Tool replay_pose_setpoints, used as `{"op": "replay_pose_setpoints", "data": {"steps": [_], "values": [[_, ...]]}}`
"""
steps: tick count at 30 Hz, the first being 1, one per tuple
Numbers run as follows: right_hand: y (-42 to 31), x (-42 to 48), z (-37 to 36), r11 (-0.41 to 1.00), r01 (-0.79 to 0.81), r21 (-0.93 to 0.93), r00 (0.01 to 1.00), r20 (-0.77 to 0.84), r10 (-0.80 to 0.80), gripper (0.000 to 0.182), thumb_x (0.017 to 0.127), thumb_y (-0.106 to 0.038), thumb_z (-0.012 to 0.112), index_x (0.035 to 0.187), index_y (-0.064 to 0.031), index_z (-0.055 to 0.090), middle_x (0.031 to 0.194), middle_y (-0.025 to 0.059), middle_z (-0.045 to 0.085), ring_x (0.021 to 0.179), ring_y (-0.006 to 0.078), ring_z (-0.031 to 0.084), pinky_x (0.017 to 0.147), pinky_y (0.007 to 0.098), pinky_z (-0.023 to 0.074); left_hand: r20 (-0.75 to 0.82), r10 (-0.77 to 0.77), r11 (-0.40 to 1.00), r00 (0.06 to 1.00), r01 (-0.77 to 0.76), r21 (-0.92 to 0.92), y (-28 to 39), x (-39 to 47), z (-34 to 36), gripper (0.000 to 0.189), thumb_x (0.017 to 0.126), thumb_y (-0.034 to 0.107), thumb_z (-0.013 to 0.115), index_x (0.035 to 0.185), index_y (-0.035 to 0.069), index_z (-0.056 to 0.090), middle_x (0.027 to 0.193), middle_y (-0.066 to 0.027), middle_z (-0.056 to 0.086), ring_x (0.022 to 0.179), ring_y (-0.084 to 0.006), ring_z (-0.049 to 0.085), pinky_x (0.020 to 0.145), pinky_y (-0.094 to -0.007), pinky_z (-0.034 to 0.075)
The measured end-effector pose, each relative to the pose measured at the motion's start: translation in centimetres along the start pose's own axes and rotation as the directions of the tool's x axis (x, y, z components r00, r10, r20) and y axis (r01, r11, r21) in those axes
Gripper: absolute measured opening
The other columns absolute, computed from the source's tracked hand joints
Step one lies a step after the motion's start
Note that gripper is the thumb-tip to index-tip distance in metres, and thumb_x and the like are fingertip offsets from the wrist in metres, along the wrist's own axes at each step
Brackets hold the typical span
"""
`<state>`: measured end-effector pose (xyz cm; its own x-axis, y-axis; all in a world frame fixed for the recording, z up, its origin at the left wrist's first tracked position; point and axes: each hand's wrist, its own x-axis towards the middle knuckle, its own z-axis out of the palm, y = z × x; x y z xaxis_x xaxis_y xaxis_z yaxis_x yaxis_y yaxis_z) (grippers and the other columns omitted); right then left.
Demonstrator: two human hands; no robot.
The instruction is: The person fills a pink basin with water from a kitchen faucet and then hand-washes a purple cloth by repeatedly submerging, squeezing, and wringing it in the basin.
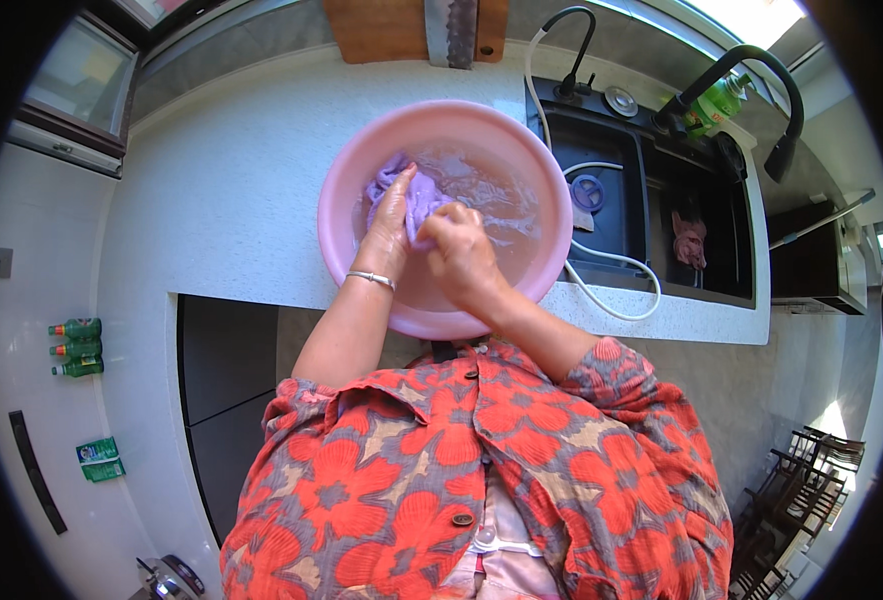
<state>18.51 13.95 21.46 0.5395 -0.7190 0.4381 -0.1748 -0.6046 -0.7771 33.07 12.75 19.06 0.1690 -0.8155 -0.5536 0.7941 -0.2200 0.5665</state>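
Observation:
A pink plastic basin stands on the white speckled countertop, its near rim reaching past the counter's front edge. Cloudy water partly fills it. Bunched in both hands over the basin's left half is a wet purple cloth. My left hand, with a bracelet at the wrist, presses flat along the cloth, thumb side up. The curled fingers of my right hand grip its near right part. The lower folds and some fingertips are hidden.
Right of the basin is a black double sink with a curved black faucet. A white hose loops over its front edge. A pinkish cloth lies in the right bowl. Wooden boards lean behind; green bottles stand far left.

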Motion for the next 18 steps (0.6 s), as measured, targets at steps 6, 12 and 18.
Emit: {"op": "replay_pose_setpoints", "data": {"steps": [6,12,18], "values": [[-2.9,-0.3,0.1,0.982,0.186,-0.045,0.982,-0.021,-0.187,0.01,0.069,-0.009,0.065,0.071,-0.0046,0.057,0.083,0.0126,0.054,0.086,0.0328,0.05,0.077,0.0408,0.0444,-0.027,-0.13,0.989,0.991,0.131,0.065,0.2,-1.6,1.0,0.031,0.085,0.036,0.063,0.098,0.008,0.058,0.079,-0.0082,0.062,0.068,-0.0174,0.061,0.059,-0.0345,0.053],[1.4,1.2,2.2,0.968,-0.121,-0.218,0.986,-0.141,0.091,0.025,0.087,-0.028,0.056,0.075,-0.0066,0.059,0.079,0.0158,0.058,0.075,0.0363,0.058,0.065,0.0467,0.0466,0.246,0.003,1.0,0.969,0.003,-0.023,-2.2,2.4,-2.5,0.015,0.088,0.025,0.055,0.077,0.014,0.057,0.073,-0.0023,0.058,0.065,-0.0158,0.055,0.059,-0.0297,0.048],[5.3,3.0,2.8,0.874,-0.463,-0.148,0.886,-0.101,0.452,0.031,0.092,-0.031,0.049,0.084,-0.0038,0.061,0.089,0.0235,0.063,0.08,0.0428,0.061,0.073,0.0492,0.0481,-0.105,0.127,0.991,0.986,-0.131,-0.03,-3.7,3.1,-2.3,0.014,0.089,0.018,0.052,0.089,0.008,0.061,0.085,-0.0065,0.063,0.074,-0.0199,0.063,0.072,-0.0359,0.054]]}}
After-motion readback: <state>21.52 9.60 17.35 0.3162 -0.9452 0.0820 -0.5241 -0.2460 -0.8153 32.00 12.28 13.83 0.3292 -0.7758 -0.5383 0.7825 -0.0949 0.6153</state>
